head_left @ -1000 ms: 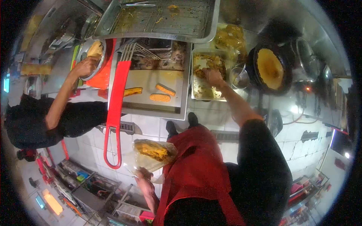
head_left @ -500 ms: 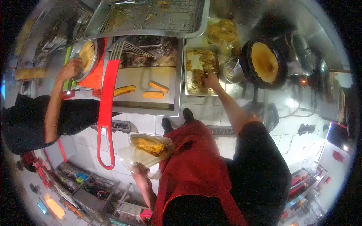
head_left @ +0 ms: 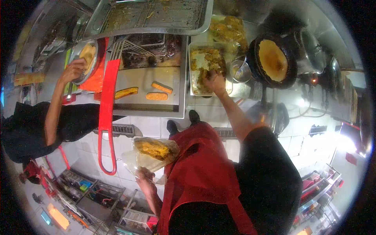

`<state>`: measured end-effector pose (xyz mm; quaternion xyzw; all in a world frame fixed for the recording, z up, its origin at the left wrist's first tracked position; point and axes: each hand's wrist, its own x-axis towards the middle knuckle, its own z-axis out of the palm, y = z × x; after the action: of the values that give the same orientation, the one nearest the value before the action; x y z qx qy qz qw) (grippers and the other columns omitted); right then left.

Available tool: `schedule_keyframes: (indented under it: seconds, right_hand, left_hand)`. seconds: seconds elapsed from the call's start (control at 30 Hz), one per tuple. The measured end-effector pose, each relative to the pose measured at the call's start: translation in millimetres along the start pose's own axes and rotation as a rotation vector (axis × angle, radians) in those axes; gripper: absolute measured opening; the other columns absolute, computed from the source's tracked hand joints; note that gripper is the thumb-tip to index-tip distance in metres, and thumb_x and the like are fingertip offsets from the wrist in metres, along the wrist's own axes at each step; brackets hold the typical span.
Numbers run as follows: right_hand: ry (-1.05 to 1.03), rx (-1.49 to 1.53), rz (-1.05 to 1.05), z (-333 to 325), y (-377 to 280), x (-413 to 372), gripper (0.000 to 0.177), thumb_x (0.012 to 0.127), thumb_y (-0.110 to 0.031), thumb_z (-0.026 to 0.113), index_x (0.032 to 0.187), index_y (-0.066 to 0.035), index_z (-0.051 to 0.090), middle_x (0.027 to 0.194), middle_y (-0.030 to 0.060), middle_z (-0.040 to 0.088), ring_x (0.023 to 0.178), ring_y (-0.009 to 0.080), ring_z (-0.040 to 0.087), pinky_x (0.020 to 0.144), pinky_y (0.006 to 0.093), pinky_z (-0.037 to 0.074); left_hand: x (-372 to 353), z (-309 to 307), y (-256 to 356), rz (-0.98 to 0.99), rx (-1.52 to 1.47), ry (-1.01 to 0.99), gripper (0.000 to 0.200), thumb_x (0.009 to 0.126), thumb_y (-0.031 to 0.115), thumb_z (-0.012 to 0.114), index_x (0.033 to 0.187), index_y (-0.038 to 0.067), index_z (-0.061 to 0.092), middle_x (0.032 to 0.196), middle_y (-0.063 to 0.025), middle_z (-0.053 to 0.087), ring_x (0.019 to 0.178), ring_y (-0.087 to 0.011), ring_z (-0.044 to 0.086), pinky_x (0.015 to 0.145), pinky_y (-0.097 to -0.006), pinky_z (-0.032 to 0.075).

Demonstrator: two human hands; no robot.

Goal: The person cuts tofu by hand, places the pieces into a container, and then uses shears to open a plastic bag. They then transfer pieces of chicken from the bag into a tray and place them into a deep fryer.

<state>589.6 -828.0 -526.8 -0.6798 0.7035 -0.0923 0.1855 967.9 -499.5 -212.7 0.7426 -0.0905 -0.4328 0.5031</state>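
Fingers of the right hand [head_left: 213,80] are dipping into food in the steel tray [head_left: 199,62]; I cannot tell whether they are gripping. Left hand [head_left: 145,179] is clutching a clear bag [head_left: 154,150] of fried food beside the red apron [head_left: 199,172]. Far left, a co-worker's hand [head_left: 73,70] is touching a bowl [head_left: 84,44].

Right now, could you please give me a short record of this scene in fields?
Left hand: holds plastic bag of fried food
Right hand: reaching into steel tray of fried food; grip unclear
Draining tray: three fried pieces
Beside it: long red handle
Black pan: yellow round batter inside
Co-worker's hand: on metal bowl
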Motion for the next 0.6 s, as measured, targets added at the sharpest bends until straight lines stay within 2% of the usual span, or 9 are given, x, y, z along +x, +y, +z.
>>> schedule_keyframes:
  seconds: [0.03,0.1,0.17,0.2,0.27,0.3,0.37,0.47,0.6]
  right_hand:
    - [0.213,-0.099,-0.177,-0.6,-1.6,0.5,0.049,0.077,-0.034,0.064,0.113,-0.002,0.056,0.098,0.0273,0.060,0.092,0.0417,0.060,0.080,0.0470,0.051]
    - [0.424,-0.198,-0.355,-8.9,-8.3,-3.7,0.032,0.077,-0.030,0.063,0.100,-0.007,0.065,0.081,0.0241,0.064,0.081,0.0407,0.063,0.073,0.0483,0.052]
    - [-0.009,0.053,0.102,-74.1,-55.0,-21.1,0.052,0.077,-0.035,0.065,0.121,-0.009,0.056,0.083,0.0239,0.064,0.082,0.0399,0.064,0.073,0.0484,0.052]
    - [-0.010,0.053,0.101,-72.6,-54.0,-24.2,0.052,0.077,-0.035,0.065,0.121,-0.009,0.056,0.083,0.0239,0.064,0.082,0.0399,0.064,0.073,0.0484,0.052]
    - [0.179,0.042,-0.151,-67.7,-49.9,-28.7,0.073,0.077,-0.039,0.067,0.136,-0.004,0.041,0.086,0.0244,0.064,0.081,0.0401,0.064,0.071,0.0476,0.053]
    - [0.176,0.043,-0.152,-65.8,-50.7,-28.1,0.073,0.077,-0.039,0.067,0.136,-0.004,0.041,0.086,0.0244,0.064,0.081,0.0401,0.064,0.071,0.0476,0.053]
    - [0.041,0.053,-0.066,-63.2,-51.7,-23.2,0.074,0.075,-0.036,0.070,0.135,-0.003,0.042,0.088,0.0249,0.064,0.080,0.0399,0.064,0.069,0.0474,0.053]
    - [0.063,0.063,-0.143,-55.6,-44.1,-19.1,0.065,0.072,-0.033,0.074,0.126,-0.005,0.049,0.088,0.0250,0.064,0.081,0.0403,0.064,0.069,0.0475,0.052]
    - [0.060,0.036,-0.103,-59.4,-43.2,-17.8,0.059,0.071,-0.027,0.076,0.120,-0.005,0.051,0.087,0.0238,0.065,0.082,0.0405,0.064,0.068,0.0476,0.052]
  left_hand:
    - [-0.9,1.8,2.1,0.000,0.007,0.006,0.023,0.097,0.032,0.048,0.088,0.011,0.051,0.068,0.0026,0.043,0.056,-0.0094,0.040,0.051,-0.0281,0.035]
    - [-2.0,1.1,1.8,-0.002,0.015,0.013,0.023,0.097,0.032,0.048,0.088,0.011,0.051,0.068,0.0023,0.044,0.057,-0.0097,0.041,0.052,-0.0282,0.036]
    - [-0.9,-0.4,-2.3,0.013,0.001,0.032,0.024,0.096,0.033,0.049,0.088,0.010,0.051,0.068,0.0017,0.045,0.058,-0.0105,0.043,0.052,-0.0284,0.037]
    - [-0.7,-1.6,-2.5,0.013,0.000,0.033,0.024,0.096,0.033,0.049,0.088,0.010,0.051,0.068,0.0017,0.045,0.058,-0.0105,0.043,0.052,-0.0284,0.037]
    - [0.2,-4.8,-2.6,0.014,0.009,-0.011,0.027,0.095,0.035,0.052,0.090,0.009,0.052,0.070,0.0011,0.046,0.059,-0.0109,0.044,0.053,-0.0284,0.038]
    - [0.3,-6.0,-3.1,0.014,0.009,-0.009,0.027,0.095,0.035,0.052,0.090,0.009,0.052,0.070,0.0011,0.046,0.059,-0.0109,0.044,0.053,-0.0284,0.038]
    - [1.1,-7.2,-4.3,0.013,0.009,-0.019,0.029,0.095,0.037,0.053,0.092,0.008,0.052,0.072,0.0000,0.047,0.061,-0.0111,0.045,0.054,-0.0283,0.039]
    - [0.2,-7.8,-5.1,0.021,-0.009,-0.012,0.030,0.095,0.038,0.053,0.094,0.008,0.052,0.075,-0.0008,0.047,0.064,-0.0115,0.046,0.055,-0.0281,0.039]
    - [0.7,-10.4,-4.3,0.017,-0.009,-0.046,0.030,0.096,0.036,0.052,0.095,0.007,0.052,0.076,-0.0010,0.047,0.065,-0.0118,0.046,0.056,-0.0281,0.040]
